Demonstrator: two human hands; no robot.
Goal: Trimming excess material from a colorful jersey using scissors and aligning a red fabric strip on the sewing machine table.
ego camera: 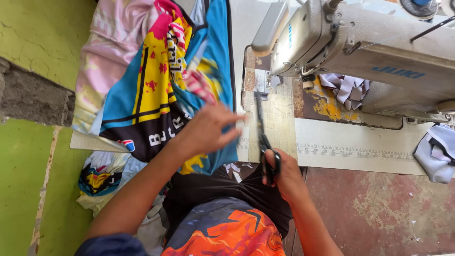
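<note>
My left hand [208,129] reaches over a blue, yellow and black printed garment [156,90] lying on the left part of the sewing table; its fingers are spread and blurred, touching or just above the cloth's edge. My right hand [283,174] grips the handles of black scissors [261,137], whose blades point away from me along the table's light worn top [332,142]. A grey industrial sewing machine [379,52] stands at the upper right, beyond the scissors.
A pink garment [111,42] lies under the printed one. More cloth is heaped on the floor [102,178] at the left, near a green wall [28,180]. Pale fabric pieces sit under the machine arm [348,90] and at the right edge [438,151].
</note>
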